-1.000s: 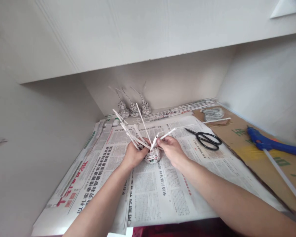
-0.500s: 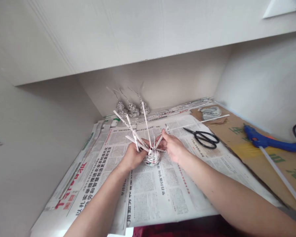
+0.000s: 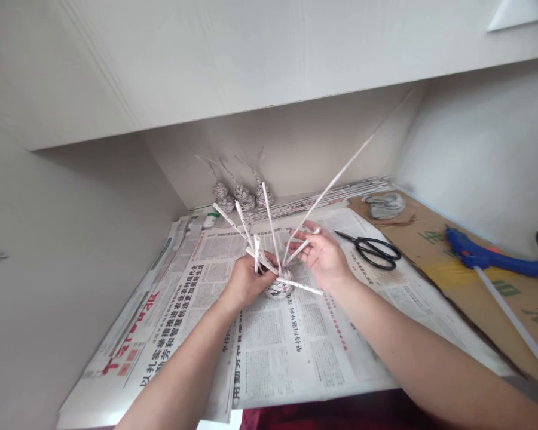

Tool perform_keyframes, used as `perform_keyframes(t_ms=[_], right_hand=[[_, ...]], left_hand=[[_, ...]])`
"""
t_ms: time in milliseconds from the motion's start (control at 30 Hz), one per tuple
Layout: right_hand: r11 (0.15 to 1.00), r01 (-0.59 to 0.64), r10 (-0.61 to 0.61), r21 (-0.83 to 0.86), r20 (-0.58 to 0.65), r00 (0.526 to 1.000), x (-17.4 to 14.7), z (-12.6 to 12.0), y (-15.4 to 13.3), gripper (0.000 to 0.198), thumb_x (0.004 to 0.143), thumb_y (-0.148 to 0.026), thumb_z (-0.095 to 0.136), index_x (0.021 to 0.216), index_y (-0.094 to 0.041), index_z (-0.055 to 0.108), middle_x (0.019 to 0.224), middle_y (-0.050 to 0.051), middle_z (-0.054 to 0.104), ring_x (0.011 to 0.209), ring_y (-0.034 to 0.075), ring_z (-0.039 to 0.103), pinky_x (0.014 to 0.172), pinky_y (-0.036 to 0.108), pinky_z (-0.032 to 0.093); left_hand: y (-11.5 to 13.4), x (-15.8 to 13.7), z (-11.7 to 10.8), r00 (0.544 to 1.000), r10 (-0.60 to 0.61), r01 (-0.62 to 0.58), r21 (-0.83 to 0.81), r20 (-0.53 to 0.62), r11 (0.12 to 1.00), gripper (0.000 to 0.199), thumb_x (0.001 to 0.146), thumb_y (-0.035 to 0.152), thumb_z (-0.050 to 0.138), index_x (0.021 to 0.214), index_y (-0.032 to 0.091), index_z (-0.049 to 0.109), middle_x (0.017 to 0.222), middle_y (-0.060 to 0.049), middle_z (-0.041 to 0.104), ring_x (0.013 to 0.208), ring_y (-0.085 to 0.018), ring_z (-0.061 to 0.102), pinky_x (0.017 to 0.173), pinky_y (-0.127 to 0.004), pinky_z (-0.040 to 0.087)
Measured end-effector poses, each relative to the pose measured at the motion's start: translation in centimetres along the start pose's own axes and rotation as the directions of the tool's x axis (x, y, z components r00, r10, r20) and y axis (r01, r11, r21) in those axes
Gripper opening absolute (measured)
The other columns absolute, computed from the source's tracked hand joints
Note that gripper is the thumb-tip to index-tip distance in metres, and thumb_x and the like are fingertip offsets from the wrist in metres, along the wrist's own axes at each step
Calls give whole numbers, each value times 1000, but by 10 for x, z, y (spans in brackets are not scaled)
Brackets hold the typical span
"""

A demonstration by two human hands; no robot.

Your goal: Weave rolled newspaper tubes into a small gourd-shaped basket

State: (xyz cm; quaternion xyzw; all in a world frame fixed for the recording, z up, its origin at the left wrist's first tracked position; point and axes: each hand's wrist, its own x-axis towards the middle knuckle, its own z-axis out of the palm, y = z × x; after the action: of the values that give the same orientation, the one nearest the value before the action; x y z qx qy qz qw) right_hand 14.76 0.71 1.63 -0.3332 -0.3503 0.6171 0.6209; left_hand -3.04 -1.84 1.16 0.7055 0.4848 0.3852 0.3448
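A small round ball woven from rolled newspaper (image 3: 280,289) sits low over the newspaper sheets, with several paper tubes sticking out of it. My left hand (image 3: 248,279) is closed on the ball's left side, thumb over the bases of the tubes. At its right, my right hand (image 3: 323,255) has its fingers bent around the tubes, with a short one lying across them. One long thin paper tube (image 3: 334,181) rises from the ball past these fingertips, slanting up to the right. Another short tube (image 3: 305,288) points right, below the right hand.
Three finished-looking woven paper pieces (image 3: 244,197) stand against the back wall, beside a row of rolled paper tubes (image 3: 327,196). Black scissors (image 3: 371,249) lie right of my hands. A blue glue gun (image 3: 484,257) and a grey cloth-like bundle (image 3: 385,206) rest on cardboard. A cabinet overhangs above.
The long paper tube has swung from lying low toward the right to slanting steeply upward. My right hand has shifted slightly right and its fingers have spread. A short tube now points right.
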Motion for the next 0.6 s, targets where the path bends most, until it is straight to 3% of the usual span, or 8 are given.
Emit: perform_keyframes(t_ms=[67,133,233,300,400,467,600], right_hand=[[994,-56,57,-97,13,998,0,-1,8,32,68,-24,64,100,-21,58,88,3,69,79,20,66,74,35,50],[940,4,26,-342,82,996,-1,-3,14,22,68,-25,67,89,-19,63,84,3,68,78,19,64,71,31,49],[835,21,59,-549,127,990,-3,-4,17,15,73,-33,65,77,-18,64,70,0,63,62,13,57,57,24,43],[870,-129,194,-476,91,977,-3,-3,18,18,76,-35,62,73,-17,62,59,-3,56,49,9,48,44,21,34],[896,-374,403,-238,84,912,-2,-2,20,18,78,-33,62,74,-16,58,51,-6,47,37,6,37,35,19,24],[882,-448,462,-149,73,884,0,-3,22,21,80,-35,62,74,-16,58,49,-6,47,35,5,35,33,18,25],[839,-528,536,-130,28,844,4,-4,20,43,85,-55,49,74,-15,58,46,-2,51,33,8,41,30,18,23]], left_hand=[[-1,0,1,1000,15,-15,8,-27,1000,13,73,19,64,84,14,66,75,-2,69,68,-14,63,66,-23,49],[-3,0,1,998,33,-33,14,-51,999,12,73,18,63,84,15,67,76,-2,70,69,-14,63,67,-23,49],[-3,1,-1,997,60,-59,16,-42,998,12,75,16,60,84,15,67,79,-3,70,72,-15,64,70,-24,49],[-2,1,-2,996,85,-85,2,-3,996,14,76,17,59,87,14,68,84,-5,70,76,-17,64,73,-26,50],[1,1,-5,987,151,-149,-38,60,988,17,78,18,59,90,14,69,91,-8,70,81,-18,64,77,-29,50],[2,2,-7,977,190,-186,-50,93,981,17,79,20,59,91,14,70,93,-9,70,83,-18,64,79,-30,50],[2,3,-10,963,218,-217,-23,160,976,17,78,21,61,91,15,71,90,-9,70,83,-19,63,80,-31,50]])
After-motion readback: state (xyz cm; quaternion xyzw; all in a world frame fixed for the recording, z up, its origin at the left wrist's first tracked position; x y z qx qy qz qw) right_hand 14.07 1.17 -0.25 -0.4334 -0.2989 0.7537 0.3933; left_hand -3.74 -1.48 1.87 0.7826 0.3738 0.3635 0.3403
